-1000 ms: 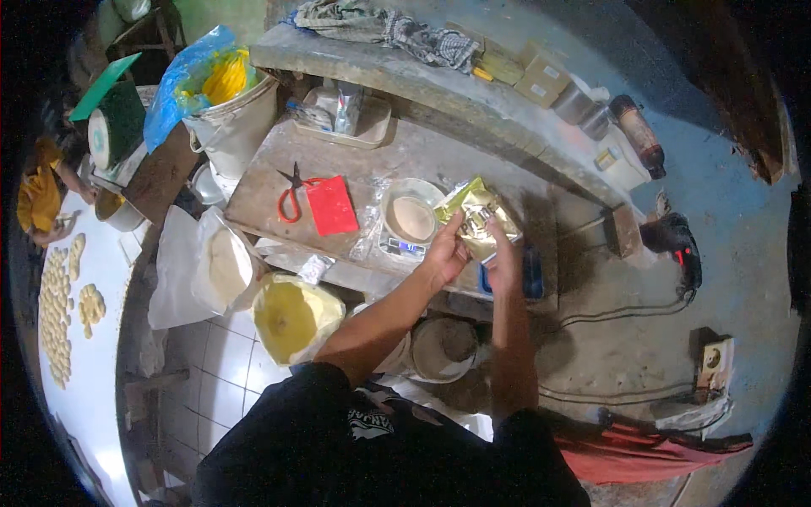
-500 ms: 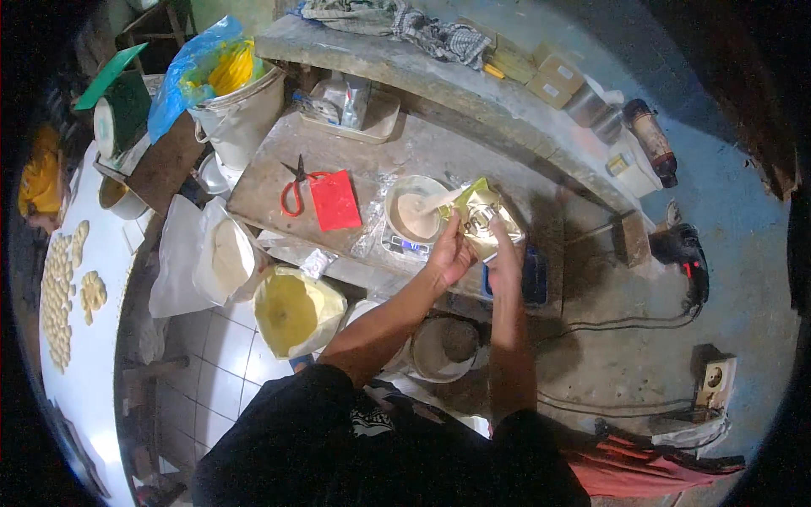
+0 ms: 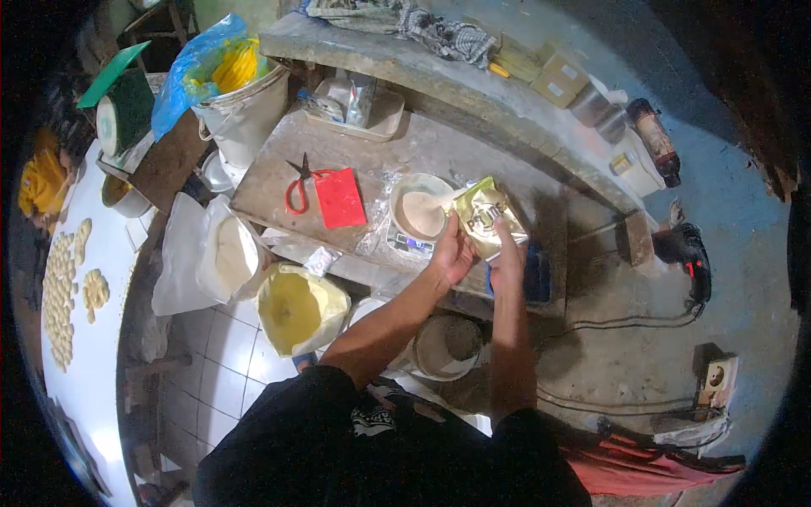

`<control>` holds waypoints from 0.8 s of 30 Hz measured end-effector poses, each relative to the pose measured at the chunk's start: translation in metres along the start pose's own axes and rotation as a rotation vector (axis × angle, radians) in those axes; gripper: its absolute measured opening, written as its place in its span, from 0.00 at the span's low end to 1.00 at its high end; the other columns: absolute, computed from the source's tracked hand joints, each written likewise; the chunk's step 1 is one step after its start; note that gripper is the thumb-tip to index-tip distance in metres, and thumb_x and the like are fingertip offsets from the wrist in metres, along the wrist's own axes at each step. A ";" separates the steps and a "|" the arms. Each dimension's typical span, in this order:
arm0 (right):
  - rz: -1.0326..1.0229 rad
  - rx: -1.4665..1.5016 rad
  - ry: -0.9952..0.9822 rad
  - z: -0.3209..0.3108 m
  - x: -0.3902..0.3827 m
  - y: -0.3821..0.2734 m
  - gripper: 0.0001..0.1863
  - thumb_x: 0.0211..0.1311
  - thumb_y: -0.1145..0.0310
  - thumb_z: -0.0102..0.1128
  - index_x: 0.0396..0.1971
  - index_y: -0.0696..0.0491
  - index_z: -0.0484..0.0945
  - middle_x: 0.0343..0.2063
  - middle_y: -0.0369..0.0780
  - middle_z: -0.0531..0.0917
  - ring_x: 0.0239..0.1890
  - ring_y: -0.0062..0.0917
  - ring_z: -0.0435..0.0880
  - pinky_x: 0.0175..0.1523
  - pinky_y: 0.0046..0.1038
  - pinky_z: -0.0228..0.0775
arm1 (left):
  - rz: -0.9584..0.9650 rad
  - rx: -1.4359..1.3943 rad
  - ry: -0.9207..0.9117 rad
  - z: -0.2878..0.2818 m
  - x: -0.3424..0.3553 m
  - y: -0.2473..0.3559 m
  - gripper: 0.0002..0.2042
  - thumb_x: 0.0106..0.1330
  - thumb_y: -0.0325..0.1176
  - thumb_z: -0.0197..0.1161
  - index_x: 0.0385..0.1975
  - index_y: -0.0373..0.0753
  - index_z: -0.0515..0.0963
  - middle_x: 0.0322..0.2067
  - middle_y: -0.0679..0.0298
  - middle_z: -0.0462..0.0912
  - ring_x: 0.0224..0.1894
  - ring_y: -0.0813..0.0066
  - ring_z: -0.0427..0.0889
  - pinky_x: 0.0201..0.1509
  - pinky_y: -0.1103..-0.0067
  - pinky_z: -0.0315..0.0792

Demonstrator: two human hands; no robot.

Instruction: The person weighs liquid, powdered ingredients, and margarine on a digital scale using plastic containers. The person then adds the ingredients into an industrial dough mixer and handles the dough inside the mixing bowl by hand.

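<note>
Both hands grip a shiny gold foil packet (image 3: 487, 218) by its lower part, tilted with its mouth toward the left. My left hand (image 3: 454, 252) closes on the near left corner; my right hand (image 3: 507, 255) holds the near right side, thumb on top. At the packet's mouth is a little pale powder, beside the rim of a round bowl (image 3: 397, 193). Beige powder (image 3: 423, 215) fills part of that bowl. It stands on a small digital scale (image 3: 410, 245), whose lit display shows at the near side.
Red-handled scissors (image 3: 297, 188) and a red packet (image 3: 342, 198) lie on the wooden table (image 3: 270, 160). A tray (image 3: 384, 118) sits behind them. Below, at left, are open bags (image 3: 302, 308) of powder and yellow contents. Dough pieces (image 3: 61, 296) cover part of a white table.
The thick stream of powder from the packet into the bowl has thinned to a small amount at the packet's mouth. Both hands keep their hold. The whole view has shifted slightly.
</note>
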State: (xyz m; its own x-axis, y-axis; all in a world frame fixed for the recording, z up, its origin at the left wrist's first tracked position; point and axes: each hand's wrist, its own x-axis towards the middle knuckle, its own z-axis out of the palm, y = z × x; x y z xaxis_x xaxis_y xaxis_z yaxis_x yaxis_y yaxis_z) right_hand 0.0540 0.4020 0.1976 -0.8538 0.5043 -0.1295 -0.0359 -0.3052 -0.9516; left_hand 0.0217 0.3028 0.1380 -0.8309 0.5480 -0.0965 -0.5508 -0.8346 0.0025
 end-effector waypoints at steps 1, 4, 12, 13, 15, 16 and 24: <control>0.001 0.001 -0.004 0.002 0.000 0.001 0.23 0.59 0.67 0.66 0.52 0.57 0.72 0.43 0.41 0.81 0.39 0.26 0.84 0.40 0.27 0.79 | 0.022 -0.002 0.035 -0.001 0.002 0.000 0.21 0.73 0.54 0.45 0.50 0.44 0.72 0.36 0.69 0.81 0.28 0.81 0.75 0.32 0.82 0.72; -0.071 -0.059 -0.002 0.004 -0.001 0.004 0.23 0.59 0.68 0.65 0.52 0.57 0.72 0.43 0.40 0.81 0.39 0.26 0.84 0.40 0.27 0.79 | 0.027 0.017 0.047 -0.004 0.004 0.003 0.21 0.73 0.54 0.45 0.50 0.44 0.72 0.37 0.70 0.81 0.28 0.82 0.75 0.32 0.83 0.72; -0.066 0.028 -0.004 0.009 -0.015 0.004 0.26 0.57 0.68 0.67 0.54 0.58 0.70 0.47 0.41 0.79 0.45 0.28 0.81 0.47 0.30 0.76 | 0.039 0.112 0.029 0.003 -0.007 0.008 0.28 0.73 0.57 0.38 0.59 0.41 0.67 0.55 0.60 0.76 0.55 0.68 0.76 0.62 0.71 0.69; -0.068 0.030 -0.002 0.008 -0.014 0.004 0.26 0.57 0.68 0.67 0.54 0.58 0.70 0.47 0.41 0.79 0.45 0.28 0.81 0.47 0.30 0.76 | 0.058 0.118 0.031 0.005 -0.007 0.007 0.28 0.72 0.58 0.38 0.59 0.41 0.67 0.55 0.61 0.76 0.56 0.69 0.76 0.62 0.71 0.69; -0.146 0.048 0.013 0.006 -0.014 0.006 0.27 0.56 0.68 0.68 0.55 0.58 0.70 0.47 0.42 0.79 0.45 0.28 0.81 0.47 0.30 0.76 | 0.035 0.109 0.019 0.009 -0.009 0.005 0.28 0.72 0.58 0.38 0.59 0.41 0.67 0.55 0.61 0.76 0.56 0.68 0.76 0.62 0.71 0.69; -0.141 0.051 0.010 0.010 -0.018 0.005 0.27 0.56 0.68 0.68 0.55 0.58 0.70 0.47 0.42 0.79 0.45 0.28 0.81 0.47 0.30 0.76 | 0.021 0.100 0.013 0.009 -0.011 0.007 0.29 0.72 0.58 0.38 0.59 0.42 0.67 0.55 0.62 0.76 0.56 0.68 0.76 0.62 0.71 0.69; -0.170 -0.026 0.086 0.000 -0.016 0.011 0.29 0.55 0.69 0.69 0.56 0.56 0.67 0.48 0.41 0.78 0.48 0.27 0.79 0.50 0.30 0.75 | -0.024 0.092 0.011 0.013 -0.015 0.007 0.29 0.73 0.58 0.37 0.60 0.42 0.66 0.55 0.60 0.75 0.56 0.64 0.75 0.63 0.68 0.67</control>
State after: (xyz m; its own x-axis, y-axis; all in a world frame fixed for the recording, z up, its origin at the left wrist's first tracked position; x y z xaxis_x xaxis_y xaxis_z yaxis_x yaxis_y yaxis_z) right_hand 0.0672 0.3902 0.1892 -0.7886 0.6147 0.0118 -0.1618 -0.1891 -0.9685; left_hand 0.0298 0.2896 0.1525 -0.8167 0.5667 -0.1087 -0.5759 -0.8124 0.0911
